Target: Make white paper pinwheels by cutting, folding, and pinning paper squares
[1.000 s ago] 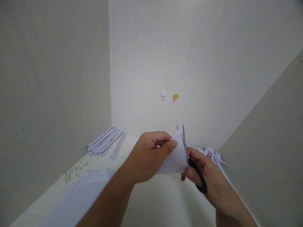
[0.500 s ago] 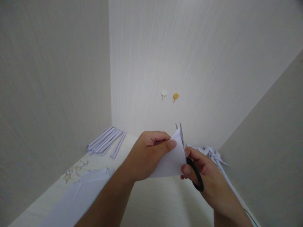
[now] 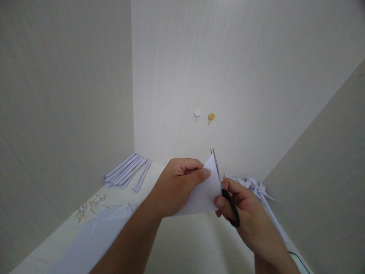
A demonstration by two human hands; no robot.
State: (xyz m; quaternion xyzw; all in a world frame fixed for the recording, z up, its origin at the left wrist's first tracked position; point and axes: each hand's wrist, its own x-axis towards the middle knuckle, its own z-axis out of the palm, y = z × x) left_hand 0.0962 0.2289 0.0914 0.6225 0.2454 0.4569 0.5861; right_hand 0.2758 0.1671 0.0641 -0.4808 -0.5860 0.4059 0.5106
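Squarely ahead of the person, both hands are busy above the counter (image 3: 185, 247). The left hand (image 3: 182, 190) pinches a piece of white paper (image 3: 201, 198), its thumb flat on the near face and the fingers bent behind. One pointed corner of the paper aims up and away, toward the wall (image 3: 205, 68); its lower edge runs nearly level across the view. Part of the sheet is covered by the hand, so its long axis cannot be told.

The right hand (image 3: 242, 209) is closed around the black-handled scissors (image 3: 231, 207), the thumb at the handle. Their long axis slants from the handle at lower right to the tips at upper left, pointing away from the person. The blades lie along the paper's right edge, and the two tips, only narrowly apart, poke out just beyond its pointed corner.

To the left on the counter are a bundle of rolled paper sticks (image 3: 125, 171), some gold and white bits (image 3: 90, 207) too blurred to identify, and flat white sheets (image 3: 88, 239). Folded white paper pieces (image 3: 252, 185) lie in a heap beyond the right hand. A white hook (image 3: 197, 113) and a gold hook (image 3: 211, 117) sit side by side on the wall.
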